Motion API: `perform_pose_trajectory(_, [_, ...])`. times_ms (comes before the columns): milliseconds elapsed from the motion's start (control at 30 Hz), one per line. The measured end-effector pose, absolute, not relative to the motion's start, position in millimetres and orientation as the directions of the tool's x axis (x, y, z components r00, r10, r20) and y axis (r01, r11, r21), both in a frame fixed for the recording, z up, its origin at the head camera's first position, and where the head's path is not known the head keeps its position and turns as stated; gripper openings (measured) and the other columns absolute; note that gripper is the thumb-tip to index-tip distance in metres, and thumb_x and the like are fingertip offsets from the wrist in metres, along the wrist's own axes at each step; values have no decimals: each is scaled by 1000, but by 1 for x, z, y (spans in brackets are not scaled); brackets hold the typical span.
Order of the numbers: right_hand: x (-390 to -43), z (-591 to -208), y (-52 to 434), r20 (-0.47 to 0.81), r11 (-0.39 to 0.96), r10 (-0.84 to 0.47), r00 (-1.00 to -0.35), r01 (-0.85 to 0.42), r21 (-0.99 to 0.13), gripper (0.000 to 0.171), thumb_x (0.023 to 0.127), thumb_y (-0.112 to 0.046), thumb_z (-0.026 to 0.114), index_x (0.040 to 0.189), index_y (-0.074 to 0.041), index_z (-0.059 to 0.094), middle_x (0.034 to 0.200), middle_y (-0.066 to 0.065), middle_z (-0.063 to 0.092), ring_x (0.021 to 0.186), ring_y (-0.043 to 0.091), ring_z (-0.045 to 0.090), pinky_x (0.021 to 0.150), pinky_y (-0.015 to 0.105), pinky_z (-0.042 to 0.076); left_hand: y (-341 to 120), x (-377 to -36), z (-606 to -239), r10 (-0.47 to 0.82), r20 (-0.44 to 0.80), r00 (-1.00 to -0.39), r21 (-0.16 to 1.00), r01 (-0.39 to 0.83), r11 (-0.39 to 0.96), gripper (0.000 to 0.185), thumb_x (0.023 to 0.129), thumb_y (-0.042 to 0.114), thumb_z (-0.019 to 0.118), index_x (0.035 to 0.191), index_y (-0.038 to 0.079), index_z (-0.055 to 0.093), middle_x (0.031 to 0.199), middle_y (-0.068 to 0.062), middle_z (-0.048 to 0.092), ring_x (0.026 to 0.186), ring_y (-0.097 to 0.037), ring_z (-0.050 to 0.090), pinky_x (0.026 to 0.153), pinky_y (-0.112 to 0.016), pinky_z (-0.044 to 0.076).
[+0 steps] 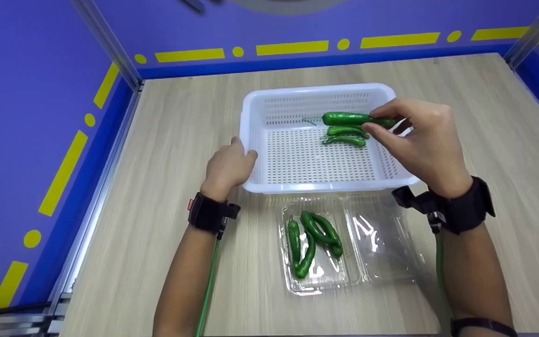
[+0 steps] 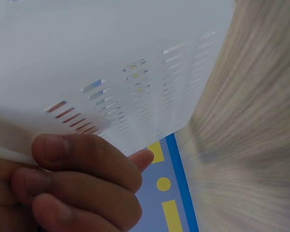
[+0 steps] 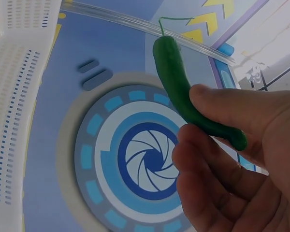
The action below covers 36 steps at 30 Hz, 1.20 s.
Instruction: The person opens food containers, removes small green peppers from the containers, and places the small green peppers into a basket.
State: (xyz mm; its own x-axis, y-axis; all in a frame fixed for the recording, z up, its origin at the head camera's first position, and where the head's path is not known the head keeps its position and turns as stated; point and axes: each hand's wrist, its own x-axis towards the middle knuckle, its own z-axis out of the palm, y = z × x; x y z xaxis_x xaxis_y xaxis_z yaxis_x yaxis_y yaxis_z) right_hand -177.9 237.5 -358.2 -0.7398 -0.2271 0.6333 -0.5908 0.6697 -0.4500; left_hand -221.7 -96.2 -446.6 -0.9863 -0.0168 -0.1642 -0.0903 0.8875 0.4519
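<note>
Green pepper [image 1: 351,118] pinched in right hand [image 1: 421,140], above white basket [image 1: 269,100]

- Basket [image 1: 251,105]: white perforated plastic, matt.
- Pepper [image 1: 344,118] pinched in the right fingers [image 1: 382,112]: glossy, smooth green skin.
- Clamshell box [image 1: 382,243] below the fingers: clear, shiny plastic.
- Surface [image 1: 166,140]: pale wood grain, matt.
- Wrist straps [image 1: 206,213]: black cloth.
</note>
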Motion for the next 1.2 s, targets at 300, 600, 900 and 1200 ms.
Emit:
perform_pose_trajectory(300, [-184, -361, 243, 576, 734, -199, -793, -510, -449, 15, 86, -16, 82, 99, -8, 77, 94, 4, 78, 80, 5, 61, 63, 5, 39, -92, -221, -445, -9, -180, -984, 449, -90, 889, 62, 102, 41, 44, 142, -7, 44, 106, -21, 67, 87, -31, 65, 71, -46, 52])
perform_pose_trajectory(600, [-205, -362, 245, 500, 765, -231, -835, -473, -437, 14, 89, -18, 80, 97, -7, 77, 90, 5, 78, 79, 13, 65, 66, 11, 38, -95, -221, -445, -5, -170, -985, 459, -83, 884, 57, 101, 40, 44, 135, -5, 48, 98, -17, 66, 80, -29, 65, 64, -43, 49])
perform_pose_trajectory(900, [-235, -374, 238, 362, 783, -328, -873, -465, -414, 10, 89, -15, 78, 92, -6, 75, 88, 8, 77, 74, 17, 68, 63, 15, 40, -97, -220, -446, -2, -173, -985, 455, -81, 887, 56, 101, 39, 43, 134, -5, 49, 98, -17, 66, 80, -29, 65, 64, -42, 49])
perform_pose_trajectory(1200, [-261, -395, 238, 279, 770, -422, -863, -503, -392, 8, 87, -8, 78, 88, -2, 73, 85, 13, 75, 77, 23, 70, 68, 33, 45, -97, -220, -446, -7, -162, -987, 456, -82, 886, 52, 100, 38, 44, 130, -4, 51, 95, -15, 66, 79, -29, 65, 63, -42, 49])
